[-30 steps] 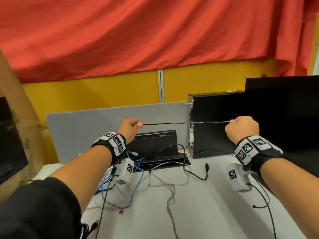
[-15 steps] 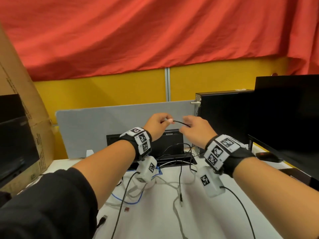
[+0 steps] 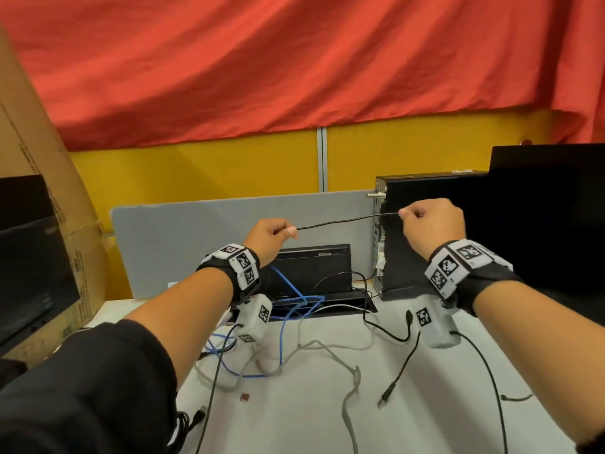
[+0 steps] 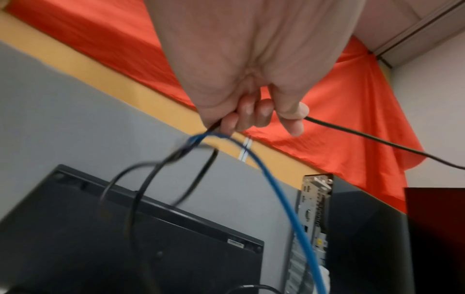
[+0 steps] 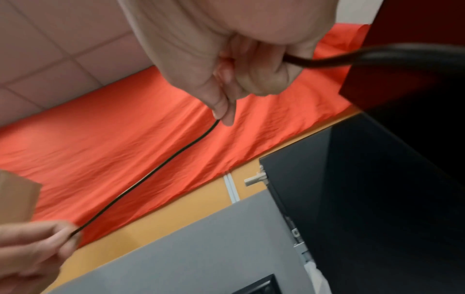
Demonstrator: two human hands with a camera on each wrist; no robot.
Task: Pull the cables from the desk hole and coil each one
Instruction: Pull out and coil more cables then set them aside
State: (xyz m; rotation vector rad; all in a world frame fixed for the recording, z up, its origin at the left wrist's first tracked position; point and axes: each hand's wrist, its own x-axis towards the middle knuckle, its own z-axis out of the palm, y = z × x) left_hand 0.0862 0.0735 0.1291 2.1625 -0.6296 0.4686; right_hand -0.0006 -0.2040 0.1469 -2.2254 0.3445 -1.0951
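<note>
A thin, round black cable (image 3: 347,220) runs taut and nearly level above the white desk (image 3: 425,421), between both raised fists; the left hand (image 3: 268,239) pinches one end with loose black loops and a blue cable (image 4: 281,199) hanging below it; the right hand (image 3: 432,222) pinches the other end, fingers curled around it, before the black computer tower (image 3: 425,240).

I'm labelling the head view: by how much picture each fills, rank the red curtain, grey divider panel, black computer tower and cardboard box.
1. red curtain
2. grey divider panel and cardboard box: alike, the box nearer
3. black computer tower
</note>
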